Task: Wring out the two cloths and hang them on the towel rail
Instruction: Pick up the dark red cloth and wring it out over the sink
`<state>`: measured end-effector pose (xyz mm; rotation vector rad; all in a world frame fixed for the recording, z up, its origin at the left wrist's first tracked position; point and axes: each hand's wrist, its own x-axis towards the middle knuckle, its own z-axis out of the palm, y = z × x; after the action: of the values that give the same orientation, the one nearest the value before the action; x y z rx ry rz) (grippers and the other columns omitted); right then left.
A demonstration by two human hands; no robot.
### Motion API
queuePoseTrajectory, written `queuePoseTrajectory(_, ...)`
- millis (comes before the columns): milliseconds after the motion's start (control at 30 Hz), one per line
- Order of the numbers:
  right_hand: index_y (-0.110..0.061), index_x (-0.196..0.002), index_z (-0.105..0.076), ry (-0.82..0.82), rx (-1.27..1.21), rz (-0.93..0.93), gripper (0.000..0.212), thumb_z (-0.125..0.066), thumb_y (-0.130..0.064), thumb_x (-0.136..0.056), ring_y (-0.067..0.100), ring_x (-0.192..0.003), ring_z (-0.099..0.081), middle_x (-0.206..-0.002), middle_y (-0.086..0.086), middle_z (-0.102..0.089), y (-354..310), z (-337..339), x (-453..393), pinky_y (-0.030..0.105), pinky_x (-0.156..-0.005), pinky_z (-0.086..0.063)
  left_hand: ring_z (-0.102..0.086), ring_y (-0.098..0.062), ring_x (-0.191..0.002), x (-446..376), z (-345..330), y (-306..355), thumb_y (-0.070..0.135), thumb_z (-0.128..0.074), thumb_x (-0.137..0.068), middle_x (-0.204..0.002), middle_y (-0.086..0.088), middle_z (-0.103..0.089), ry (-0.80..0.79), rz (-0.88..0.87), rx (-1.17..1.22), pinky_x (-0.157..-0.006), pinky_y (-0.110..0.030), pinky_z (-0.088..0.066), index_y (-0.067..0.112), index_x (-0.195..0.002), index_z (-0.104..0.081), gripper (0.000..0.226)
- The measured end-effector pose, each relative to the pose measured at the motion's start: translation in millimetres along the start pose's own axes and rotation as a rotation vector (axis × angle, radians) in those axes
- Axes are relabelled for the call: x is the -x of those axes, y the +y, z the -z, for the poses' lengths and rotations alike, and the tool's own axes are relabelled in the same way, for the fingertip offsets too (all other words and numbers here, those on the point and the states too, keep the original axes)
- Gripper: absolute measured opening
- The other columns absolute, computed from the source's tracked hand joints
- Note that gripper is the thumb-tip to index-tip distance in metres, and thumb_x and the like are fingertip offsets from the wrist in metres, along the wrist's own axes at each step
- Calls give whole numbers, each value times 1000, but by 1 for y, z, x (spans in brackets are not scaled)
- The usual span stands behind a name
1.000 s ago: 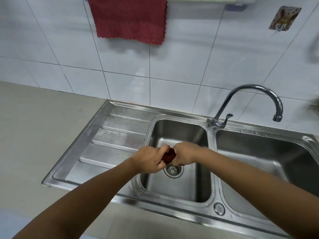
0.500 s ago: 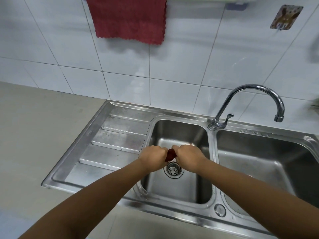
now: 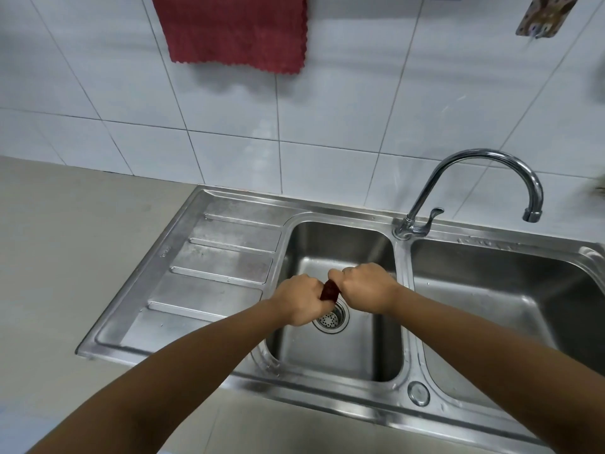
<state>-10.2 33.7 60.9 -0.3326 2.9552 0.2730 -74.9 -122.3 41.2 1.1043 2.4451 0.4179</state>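
My left hand [image 3: 299, 301] and right hand [image 3: 366, 287] are both fisted over the small left basin [image 3: 340, 352] of the steel sink, knuckles up, with the fingers of each curled tight round one end of a dark red cloth [image 3: 330, 290]. Only a short twisted stub of that cloth shows between my two fists; the rest is hidden inside them. It hangs just above the drain strainer [image 3: 331, 320], not touching the basin floor. The second red cloth [image 3: 237, 31] hangs flat against the white tiled wall, above the far edge of the tabletop [image 3: 65, 244]; its top runs out of view. The tap [image 3: 471, 188] stands at the sink's far rim between the two basins, its spout arched over the right basin [image 3: 510, 309]. The ribbed draining board [image 3: 209, 273] lies left of my hands.
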Motion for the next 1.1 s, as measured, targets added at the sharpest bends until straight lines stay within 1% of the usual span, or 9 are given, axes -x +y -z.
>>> queuePoseTrajectory(133,-13,-111,-50,-6,-38,-31,20,-41,-14,-94,32,-78,-66,-92,7,-69,2,-6,-2,34,-58,-40,-53,-18,-54,-4,-2,-2,39,-54,-86,-61,-1,-59,-1,-14,-16,-57,-28,-44,13,-71,-62,32)
queuePoseTrajectory(267,-14,-111,-49,-4,-123,-55,21,-44,-28,-96,29,-80,-65,-96,6,-66,5,-14,2,34,-58,-37,-60,-21,-67,-8,-7,-5,34,-55,-89,-78,-4,-65,7,-10,-54,-66,-33,-52,12,-94,-61,23)
queuePoseTrajectory(433,-13,-106,-56,-29,6,-152,18,-45,-24,-97,26,-75,-66,-89,4,-69,1,-21,5,33,-57,-42,-66,-28,-83,-10,-15,-2,29,-58,-91,-95,-10,-69,33,-14,-100,-68,-33,-50,10,-110,-58,26)
queuePoseTrajectory(567,-15,-100,-63,-70,51,-191,18,-47,-21,-93,26,-76,-67,-88,3,-70,-3,-17,4,31,-59,-43,-66,-26,-77,-6,-18,2,47,-56,-88,-88,-5,-70,115,20,-247,-69,-32,-54,16,-100,-63,34)
queuePoseTrajectory(667,-16,-98,-64,-96,6,-208,18,-48,-23,-92,25,-75,-65,-88,3,-69,-6,-14,6,31,-59,-44,-60,-22,-63,-3,-16,6,50,-49,-88,-72,-1,-64,115,38,-308,-61,-28,-48,20,-83,-64,34)
queuePoseTrajectory(767,-17,-94,-64,-105,-37,-223,18,-48,-25,-92,23,-67,-56,-85,3,-68,-8,-10,8,31,-59,-45,-56,-22,-59,-1,-15,6,50,-47,-89,-67,1,-60,94,35,-307,-60,-28,-47,20,-78,-63,36)
queuePoseTrajectory(900,-17,-94,-63,-101,-47,-218,18,-47,-25,-92,22,-66,-55,-83,2,-67,-9,-10,10,31,-58,-45,-56,-22,-61,1,-14,5,49,-48,-89,-70,0,-61,88,4,-287,-61,-28,-46,18,-82,-65,36)
queuePoseTrajectory(1000,-18,-100,-60,-66,-75,-191,17,-49,-29,-92,22,-75,-63,-91,2,-69,-6,-10,9,31,-59,-41,-61,-25,-67,1,-10,1,48,-49,-90,-77,-3,-67,80,-28,-284,-66,-31,-51,17,-89,-64,34)
queuePoseTrajectory(1100,-21,-109,-48,-113,-301,-214,34,-64,-37,-84,22,-88,-63,-100,-2,-63,-1,-7,10,32,-63,-42,-66,-25,-80,2,-5,-7,51,-54,-88,-90,-3,-68,60,-50,-238,-67,-30,-49,17,-102,-57,37)
